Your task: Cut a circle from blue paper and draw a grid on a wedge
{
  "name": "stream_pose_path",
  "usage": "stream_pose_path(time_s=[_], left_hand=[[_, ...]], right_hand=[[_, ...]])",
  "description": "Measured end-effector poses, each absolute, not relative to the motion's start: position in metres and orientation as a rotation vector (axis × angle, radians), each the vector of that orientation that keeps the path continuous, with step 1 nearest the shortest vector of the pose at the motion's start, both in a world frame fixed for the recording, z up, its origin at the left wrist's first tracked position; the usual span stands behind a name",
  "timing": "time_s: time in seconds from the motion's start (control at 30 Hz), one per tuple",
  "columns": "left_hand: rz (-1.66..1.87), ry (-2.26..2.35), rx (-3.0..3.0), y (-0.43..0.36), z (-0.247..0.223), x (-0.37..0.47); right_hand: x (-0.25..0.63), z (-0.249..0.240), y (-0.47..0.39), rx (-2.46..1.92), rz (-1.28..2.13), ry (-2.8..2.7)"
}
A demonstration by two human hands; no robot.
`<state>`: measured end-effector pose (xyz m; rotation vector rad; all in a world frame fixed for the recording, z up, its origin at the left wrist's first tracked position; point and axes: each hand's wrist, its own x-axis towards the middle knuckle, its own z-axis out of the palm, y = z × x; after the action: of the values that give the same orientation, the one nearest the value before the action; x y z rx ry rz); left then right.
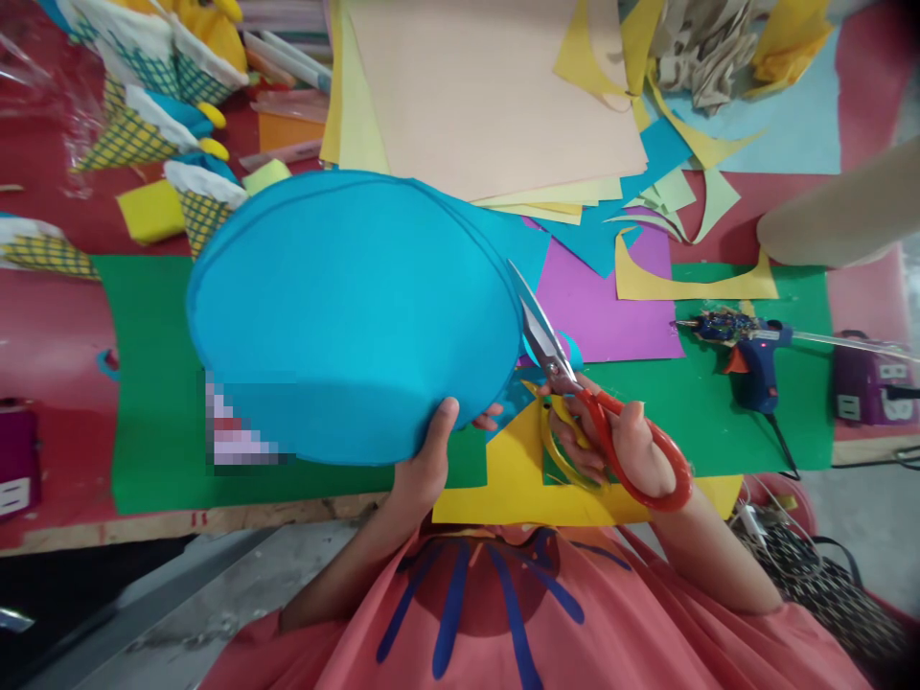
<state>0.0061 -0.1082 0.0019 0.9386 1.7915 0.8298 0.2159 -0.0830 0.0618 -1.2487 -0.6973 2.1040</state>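
A large rounded sheet of blue paper (345,316) with a dark curved line along its upper edge is held up in front of me. My left hand (427,450) pinches its lower edge, thumb on top and fingers underneath. In my right hand (636,446) are scissors (604,422) with red handles. Their blades lie at the right edge of the blue paper, pointing up and away from me. Behind the handles, a curved yellow strip (564,446) is partly hidden by my right fingers.
Green sheets (158,383) cover the table. A glue gun (754,355) with a cord lies at the right, near a purple sheet (610,307). Stacked pale paper (489,96) and yellow scraps (697,283) are behind. Cone-shaped fabric pieces (136,129) lie at the upper left.
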Motion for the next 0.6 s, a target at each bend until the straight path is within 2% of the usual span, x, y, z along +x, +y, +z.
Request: stream_pose_path(time_s=[0.23, 0.43, 0.6], left_hand=[[0.753, 1.715, 0.935, -0.095, 0.024, 0.005], [0.707, 1.622, 0.930, -0.096, 0.026, 0.005], [0.759, 1.798, 0.888, -0.094, 0.024, 0.003]], right_hand=[[0.220, 0.062, -0.084, -1.255, 2.135, -0.682], [0.227, 0.056, -0.093, -1.157, 2.067, -0.835], [0.232, 0.053, -0.093, -1.112, 2.056, -0.905]])
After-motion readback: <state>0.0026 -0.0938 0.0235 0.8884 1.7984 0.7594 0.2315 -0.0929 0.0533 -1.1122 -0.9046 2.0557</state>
